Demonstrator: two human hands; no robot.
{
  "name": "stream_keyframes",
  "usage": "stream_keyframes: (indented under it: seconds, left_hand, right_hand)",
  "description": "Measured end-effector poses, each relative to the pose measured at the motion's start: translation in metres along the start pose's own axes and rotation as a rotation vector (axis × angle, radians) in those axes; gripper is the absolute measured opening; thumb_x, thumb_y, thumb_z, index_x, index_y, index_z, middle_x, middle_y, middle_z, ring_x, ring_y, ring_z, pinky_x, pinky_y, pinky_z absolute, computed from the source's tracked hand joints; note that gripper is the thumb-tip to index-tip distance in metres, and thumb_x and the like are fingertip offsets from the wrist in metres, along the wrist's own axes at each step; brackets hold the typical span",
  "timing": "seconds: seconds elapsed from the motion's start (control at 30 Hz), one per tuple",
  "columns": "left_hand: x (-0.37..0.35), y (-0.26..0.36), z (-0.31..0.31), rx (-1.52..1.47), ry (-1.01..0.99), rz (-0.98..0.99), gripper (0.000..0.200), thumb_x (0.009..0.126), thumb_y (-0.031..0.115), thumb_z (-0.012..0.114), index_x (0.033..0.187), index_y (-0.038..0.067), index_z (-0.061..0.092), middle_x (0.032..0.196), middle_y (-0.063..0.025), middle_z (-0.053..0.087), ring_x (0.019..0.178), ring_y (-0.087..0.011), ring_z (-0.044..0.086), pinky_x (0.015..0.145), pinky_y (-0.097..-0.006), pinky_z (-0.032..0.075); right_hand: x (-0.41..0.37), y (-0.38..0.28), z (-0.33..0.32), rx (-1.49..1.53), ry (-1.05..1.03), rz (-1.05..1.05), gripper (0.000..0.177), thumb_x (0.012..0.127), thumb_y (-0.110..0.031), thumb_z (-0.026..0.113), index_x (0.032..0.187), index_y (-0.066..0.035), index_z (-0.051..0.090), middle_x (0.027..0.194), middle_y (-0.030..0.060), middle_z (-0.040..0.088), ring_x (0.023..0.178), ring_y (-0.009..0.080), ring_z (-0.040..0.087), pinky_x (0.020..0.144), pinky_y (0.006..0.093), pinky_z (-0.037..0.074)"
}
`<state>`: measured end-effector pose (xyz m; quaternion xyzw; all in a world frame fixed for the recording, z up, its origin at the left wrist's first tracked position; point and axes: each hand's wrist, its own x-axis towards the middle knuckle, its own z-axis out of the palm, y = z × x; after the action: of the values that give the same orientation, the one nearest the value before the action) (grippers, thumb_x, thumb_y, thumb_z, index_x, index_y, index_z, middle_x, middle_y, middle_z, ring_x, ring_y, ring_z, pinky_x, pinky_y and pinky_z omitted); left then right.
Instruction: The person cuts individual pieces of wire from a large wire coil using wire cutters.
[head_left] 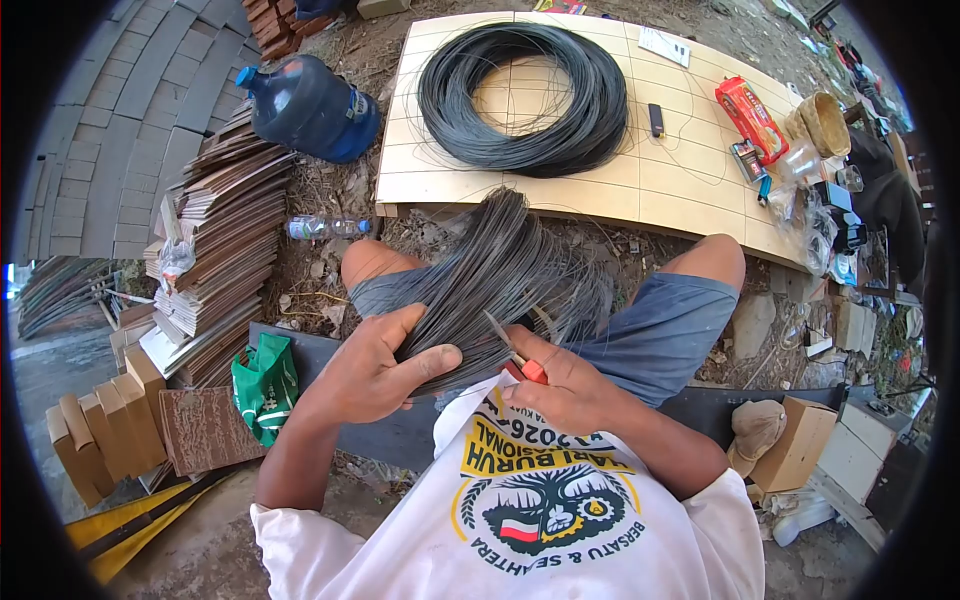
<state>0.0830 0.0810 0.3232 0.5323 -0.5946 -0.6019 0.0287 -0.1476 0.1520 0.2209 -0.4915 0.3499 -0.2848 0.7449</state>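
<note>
A thick bundle of thin dark wires lies across my lap, its far end reaching up against the front edge of the table. My left hand is closed around the near left side of this bundle, thumb on top. In my right hand is a red-handled tool with a narrow pointed metal end, angled up and left over the wires. My fingers hide part of the tool, so its exact kind does not show. Beyond the bundle, a large coil of dark wire rests on the table.
The low cream table also bears a red packet, a small black object and a woven basket. To my left stand a blue water jug, stacked thin boards and a green bag. A cap sits at right.
</note>
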Motion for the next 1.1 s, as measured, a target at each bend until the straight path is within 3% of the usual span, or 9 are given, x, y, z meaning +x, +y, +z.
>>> stream_keyframes:
  seconds: [0.1, 0.3, 0.43, 0.53, 0.63, 0.83, 0.93, 1.0, 1.1]
  left_hand:
    - [0.000, 0.001, 0.000, 0.013, -0.009, -0.001, 0.037, 0.096, 0.034, 0.069, 0.091, 0.000, 0.056, 0.063, -0.0013, 0.057, 0.048, -0.0063, 0.055, 0.044, -0.0244, 0.044]
    - [0.002, 0.001, 0.003, 0.001, 0.006, 0.020, 0.037, 0.096, 0.035, 0.070, 0.090, 0.001, 0.055, 0.064, -0.0008, 0.057, 0.050, -0.0061, 0.055, 0.044, -0.0241, 0.044]
    - [0.002, 0.001, 0.002, 0.013, 0.019, 0.022, 0.036, 0.096, 0.034, 0.070, 0.093, 0.001, 0.056, 0.065, -0.0009, 0.057, 0.050, -0.0063, 0.055, 0.044, -0.0240, 0.044]
    - [0.001, 0.005, 0.001, 0.017, 0.017, 0.012, 0.039, 0.095, 0.032, 0.071, 0.111, -0.002, 0.061, 0.072, 0.0009, 0.061, 0.052, -0.0023, 0.052, 0.043, -0.0190, 0.043]
    - [0.004, 0.005, 0.003, 0.028, 0.031, 0.021, 0.039, 0.095, 0.033, 0.071, 0.109, -0.002, 0.061, 0.070, 0.0020, 0.058, 0.051, -0.0019, 0.051, 0.042, -0.0191, 0.043]
    - [0.003, 0.001, 0.000, 0.069, -0.032, 0.035, 0.038, 0.096, 0.033, 0.070, 0.108, -0.002, 0.062, 0.068, 0.0025, 0.057, 0.049, -0.0020, 0.050, 0.042, -0.0196, 0.041]
    - [0.003, 0.000, 0.000, 0.064, -0.041, 0.028, 0.037, 0.096, 0.033, 0.069, 0.109, -0.002, 0.063, 0.067, 0.0022, 0.059, 0.049, -0.0022, 0.050, 0.042, -0.0196, 0.041]
    - [0.003, 0.000, 0.001, 0.051, -0.017, 0.004, 0.040, 0.096, 0.037, 0.069, 0.091, 0.000, 0.055, 0.064, -0.0025, 0.058, 0.048, -0.0082, 0.055, 0.043, -0.0260, 0.043]
    - [0.003, 0.005, 0.001, 0.042, -0.030, -0.019, 0.041, 0.095, 0.039, 0.069, 0.090, 0.000, 0.055, 0.064, -0.0026, 0.058, 0.048, -0.0082, 0.055, 0.043, -0.0260, 0.044]
  right_hand:
    - [-0.001, -0.004, -0.001, 0.035, -0.012, 0.086, 0.070, 0.089, -0.008, 0.058, 0.153, -0.010, 0.032, 0.116, 0.0114, 0.061, 0.105, 0.0211, 0.060, 0.094, 0.0345, 0.048]
    - [0.000, 0.009, 0.004, -0.052, 0.034, -0.029, 0.051, 0.089, -0.010, 0.058, 0.137, -0.006, 0.042, 0.087, 0.0057, 0.053, 0.080, 0.0184, 0.056, 0.075, 0.0379, 0.047]
    - [-0.008, -0.003, 0.003, -0.121, 0.048, 0.047, 0.048, 0.090, -0.012, 0.058, 0.134, -0.005, 0.043, 0.086, 0.0087, 0.056, 0.078, 0.0222, 0.059, 0.073, 0.0394, 0.047]
    - [-0.014, -0.010, 0.003, -0.224, 0.062, 0.124, 0.041, 0.090, -0.015, 0.058, 0.128, -0.003, 0.045, 0.086, 0.0117, 0.059, 0.078, 0.0266, 0.062, 0.072, 0.0408, 0.048]
    - [-0.014, -0.006, 0.003, -0.196, 0.074, 0.082, 0.041, 0.091, -0.016, 0.057, 0.127, -0.003, 0.046, 0.088, 0.0142, 0.060, 0.081, 0.0298, 0.063, 0.073, 0.0420, 0.048]
    - [-0.011, 0.001, 0.001, -0.128, 0.041, 0.026, 0.056, 0.089, -0.016, 0.059, 0.141, -0.004, 0.041, 0.094, 0.0111, 0.062, 0.086, 0.0246, 0.063, 0.080, 0.0392, 0.049]
    - [-0.008, 0.000, -0.003, -0.126, -0.028, 0.154, 0.062, 0.088, -0.015, 0.059, 0.146, -0.006, 0.038, 0.101, 0.0094, 0.061, 0.093, 0.0214, 0.062, 0.086, 0.0367, 0.048]
    - [-0.005, 0.009, -0.001, 0.000, 0.008, 0.019, 0.067, 0.088, -0.015, 0.059, 0.151, -0.009, 0.035, 0.106, 0.0099, 0.060, 0.097, 0.0213, 0.060, 0.089, 0.0364, 0.048]
    - [-0.006, -0.002, -0.007, -0.015, -0.031, 0.050, 0.065, 0.089, -0.015, 0.058, 0.150, -0.009, 0.035, 0.106, 0.0103, 0.061, 0.096, 0.0227, 0.061, 0.090, 0.0370, 0.048]
